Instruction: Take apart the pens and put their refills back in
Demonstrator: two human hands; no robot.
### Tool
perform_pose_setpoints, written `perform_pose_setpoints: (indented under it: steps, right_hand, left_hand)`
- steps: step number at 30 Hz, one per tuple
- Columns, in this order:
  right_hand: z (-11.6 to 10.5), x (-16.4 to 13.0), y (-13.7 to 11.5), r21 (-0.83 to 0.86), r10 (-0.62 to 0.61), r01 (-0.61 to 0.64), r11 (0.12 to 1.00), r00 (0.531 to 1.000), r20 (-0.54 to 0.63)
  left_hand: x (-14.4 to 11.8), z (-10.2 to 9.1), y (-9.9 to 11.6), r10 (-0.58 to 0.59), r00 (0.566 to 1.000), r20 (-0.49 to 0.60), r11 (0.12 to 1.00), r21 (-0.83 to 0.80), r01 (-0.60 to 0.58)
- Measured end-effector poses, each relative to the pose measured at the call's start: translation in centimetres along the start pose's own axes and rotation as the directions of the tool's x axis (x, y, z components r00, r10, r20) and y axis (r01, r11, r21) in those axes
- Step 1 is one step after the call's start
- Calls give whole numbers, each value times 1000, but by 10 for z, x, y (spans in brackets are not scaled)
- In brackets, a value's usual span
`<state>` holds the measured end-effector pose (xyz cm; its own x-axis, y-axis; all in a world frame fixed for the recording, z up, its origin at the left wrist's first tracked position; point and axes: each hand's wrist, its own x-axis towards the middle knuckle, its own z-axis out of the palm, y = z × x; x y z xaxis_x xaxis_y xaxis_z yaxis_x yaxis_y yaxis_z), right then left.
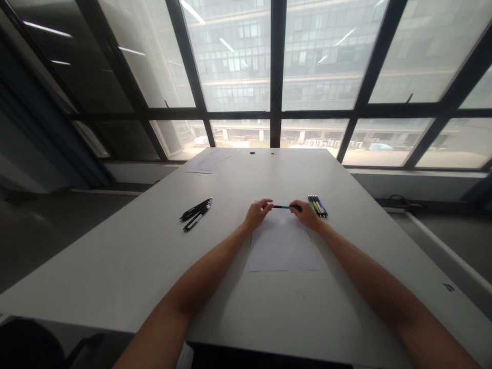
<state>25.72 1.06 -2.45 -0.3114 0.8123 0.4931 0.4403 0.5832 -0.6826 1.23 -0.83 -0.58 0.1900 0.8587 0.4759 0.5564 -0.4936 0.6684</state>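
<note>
Mid-job, by the look: pen [282, 207] pinched at its ends by L hand [260, 213] and R hand [305, 213], fingers narrow, at 12 o'clock on paper sheet [284, 248]. Approx. four pens [318, 206] lined up at 2 o'clock; loose pile of black pens [195, 209] at 10, apparently unarranged. White table [126, 266]; lg. windows [238, 61] at 12, papers [205, 162] at 11.

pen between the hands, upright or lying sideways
Sideways: the pen runs nearly level across the picture, one end at the left hand and the other at the right hand.
</note>
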Motion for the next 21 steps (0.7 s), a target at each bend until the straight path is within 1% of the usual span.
perform_pose_setpoints:
  steps: [3,7,11,15,21]
  right_hand:
    - [1,0,0,0,-6,6,1000,1000,-4]
    - [0,0,-1,-2,-5,5,1000,1000,-3]
    - [-1,0,-1,2,-1,1,1000,1000,-4]
    - [-1,0,-2,14,7,-7,1000,1000,-6]
    - [-1,0,-3,23,-5,5,1000,1000,-1]
  left_hand:
    - [-1,0,1,37,999,-26,999,-35,-38]
    - [-1,1,-1,64,997,-47,997,-31,-65]
    - [0,2,-5,55,997,-58,998,-16,-56]
    - [0,2,-4,28,998,-65,999,-16,-29]
    - [-1,-1,3,17,1000,-21,1000,14,-17]
